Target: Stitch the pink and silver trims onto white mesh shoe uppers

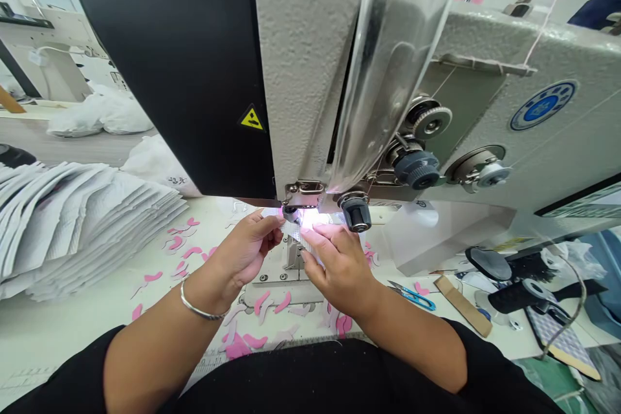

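Observation:
My left hand (247,249) and my right hand (339,262) both pinch a small white textured fabric piece (298,236) under the presser foot (294,210) of a grey sewing machine (310,71). The machine's lamp lights the piece brightly, so its edges are hard to make out. A silver bangle (196,307) circles my left wrist. The fingers of both hands are closed on the piece, the left from the left side, the right from the front right.
A fanned stack of white fabric pieces (72,220) lies at the left. Pink and white offcuts (182,249) are scattered over the table. Blue-handled snips (414,297) and a cardboard strip (460,304) lie at the right, beside black tools (519,294). A clear guard (388,65) hangs in front of the machine.

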{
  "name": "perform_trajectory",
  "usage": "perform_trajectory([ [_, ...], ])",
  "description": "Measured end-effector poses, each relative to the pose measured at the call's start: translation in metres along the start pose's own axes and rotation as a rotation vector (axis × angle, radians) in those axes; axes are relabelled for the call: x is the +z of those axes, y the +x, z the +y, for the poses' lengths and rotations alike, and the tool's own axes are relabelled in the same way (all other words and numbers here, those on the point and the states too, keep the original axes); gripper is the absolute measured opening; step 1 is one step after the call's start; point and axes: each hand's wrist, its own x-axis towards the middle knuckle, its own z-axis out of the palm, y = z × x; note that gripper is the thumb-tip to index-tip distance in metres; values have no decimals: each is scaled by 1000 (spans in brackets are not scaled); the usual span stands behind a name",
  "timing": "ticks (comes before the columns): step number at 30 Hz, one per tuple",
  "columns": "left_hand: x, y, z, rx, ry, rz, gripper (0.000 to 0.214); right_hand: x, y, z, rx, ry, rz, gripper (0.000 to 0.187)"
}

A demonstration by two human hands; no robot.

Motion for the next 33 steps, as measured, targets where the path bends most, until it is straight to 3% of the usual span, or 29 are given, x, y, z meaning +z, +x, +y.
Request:
perform_trajectory([
  [21,-5,-6,-5,10,16,17,29,1,6,6,37,14,19,27],
  [27,-5,-24,1,31,24,27,22,-1,6,10,29,92,57,28],
  [30,-9,-49,-2,14,187,-112,16,-6,3,15,17,196,121,27],
  [33,-18,-74,-6,-155,327,-433,19,-13,1,20,11,346,123,26],
])
